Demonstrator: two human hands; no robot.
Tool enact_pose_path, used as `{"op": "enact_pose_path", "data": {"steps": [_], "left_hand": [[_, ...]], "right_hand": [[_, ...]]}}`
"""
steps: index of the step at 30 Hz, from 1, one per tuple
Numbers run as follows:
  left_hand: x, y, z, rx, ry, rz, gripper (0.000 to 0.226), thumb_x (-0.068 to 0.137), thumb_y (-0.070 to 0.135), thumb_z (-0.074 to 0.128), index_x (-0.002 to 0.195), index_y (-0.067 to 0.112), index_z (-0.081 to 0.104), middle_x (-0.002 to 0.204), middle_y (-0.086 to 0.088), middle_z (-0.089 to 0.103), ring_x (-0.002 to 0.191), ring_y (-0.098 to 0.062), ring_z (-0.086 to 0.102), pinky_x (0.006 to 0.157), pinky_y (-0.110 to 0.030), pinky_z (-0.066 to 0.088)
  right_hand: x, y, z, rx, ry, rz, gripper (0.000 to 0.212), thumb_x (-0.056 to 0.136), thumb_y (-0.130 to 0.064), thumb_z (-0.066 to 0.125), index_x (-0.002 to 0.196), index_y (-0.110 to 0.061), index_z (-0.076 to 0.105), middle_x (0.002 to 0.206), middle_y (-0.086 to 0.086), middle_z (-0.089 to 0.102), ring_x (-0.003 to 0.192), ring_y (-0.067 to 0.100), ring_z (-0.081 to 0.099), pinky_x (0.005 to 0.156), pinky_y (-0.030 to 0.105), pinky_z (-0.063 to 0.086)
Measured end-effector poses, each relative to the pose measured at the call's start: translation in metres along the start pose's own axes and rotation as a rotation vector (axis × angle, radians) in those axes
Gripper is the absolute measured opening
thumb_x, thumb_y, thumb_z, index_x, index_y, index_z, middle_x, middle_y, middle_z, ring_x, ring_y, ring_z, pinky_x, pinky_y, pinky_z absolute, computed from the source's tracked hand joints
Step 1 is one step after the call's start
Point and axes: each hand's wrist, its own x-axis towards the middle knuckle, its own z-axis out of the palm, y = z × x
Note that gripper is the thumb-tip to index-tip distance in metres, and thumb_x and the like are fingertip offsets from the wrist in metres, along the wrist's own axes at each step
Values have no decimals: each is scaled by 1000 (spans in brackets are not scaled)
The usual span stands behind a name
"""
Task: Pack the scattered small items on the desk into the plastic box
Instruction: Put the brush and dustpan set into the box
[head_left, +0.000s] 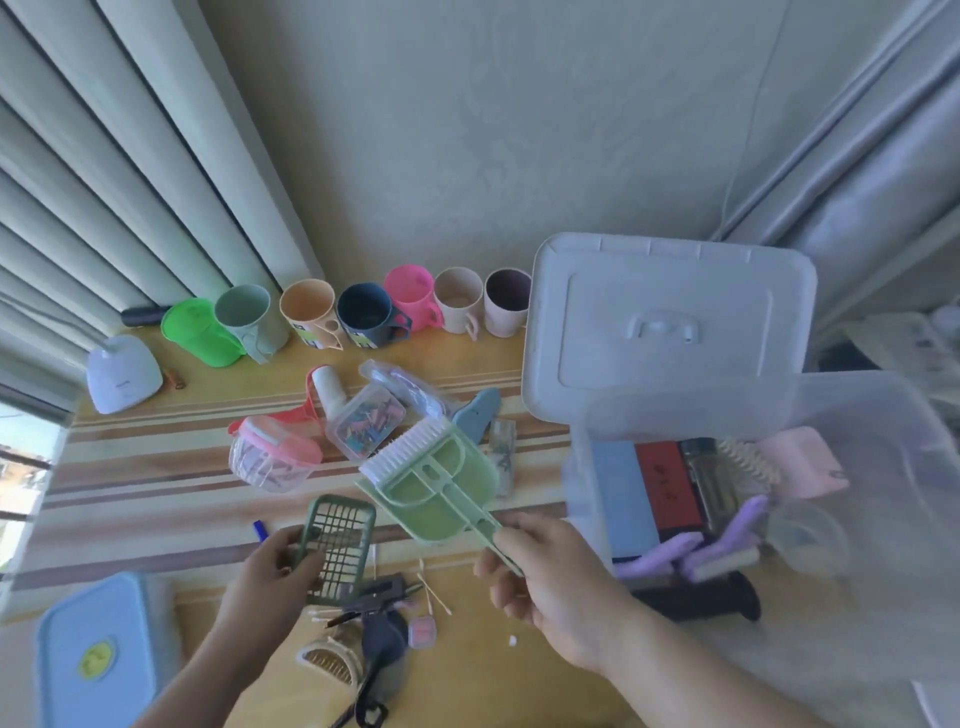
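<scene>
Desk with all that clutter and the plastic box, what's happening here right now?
A person is packing desk clutter into the clear plastic box on the right, its lid propped up behind. The right hand holds a green mini dustpan and brush set by the handle, above the desk beside the box. The left hand grips a dark green grid tray. Several items already lie in the box; cotton swabs and more remain out.

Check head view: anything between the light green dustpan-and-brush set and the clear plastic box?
Nothing. Head view shows only bare striped desk between the light green dustpan-and-brush set, held by the right hand, and the clear plastic box.
</scene>
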Motion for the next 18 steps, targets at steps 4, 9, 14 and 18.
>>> {"op": "enact_pose_path", "data": {"steps": [4, 9, 14, 18], "left_hand": [[-26, 46, 16, -136, 17, 35, 21, 98, 8, 63, 111, 23, 69, 97, -9, 77, 87, -30, 72, 78, -43, 54], [-59, 137, 64, -242, 44, 220, 21, 98, 4, 64, 111, 19, 71, 91, -5, 78, 88, -30, 72, 79, -37, 54], [-99, 224, 142, -302, -118, 378, 25, 99, 2, 60, 107, 23, 72, 96, -10, 78, 84, -25, 73, 82, -38, 56], [-130, 255, 213, -280, -258, 417, 23, 98, -1, 60, 110, 16, 70, 90, -7, 76, 72, -18, 67, 69, -32, 58]], "right_hand": [[-52, -5, -60, 73, 4, -115, 19, 87, -8, 47, 75, -14, 60, 75, 16, 52, 49, 18, 23, 48, 29, 15], [-87, -25, -153, -97, 173, -239, 44, 96, 12, 34, 72, -13, 59, 60, 3, 55, 43, 12, 32, 43, 22, 25], [-112, -46, -294, -402, 392, -314, 49, 90, 4, 40, 94, -29, 76, 73, -3, 64, 76, 22, 59, 80, 38, 46], [-131, -55, -372, -412, 404, -171, 50, 92, 11, 35, 95, -20, 75, 71, 9, 56, 57, 10, 49, 52, 19, 38]]}}
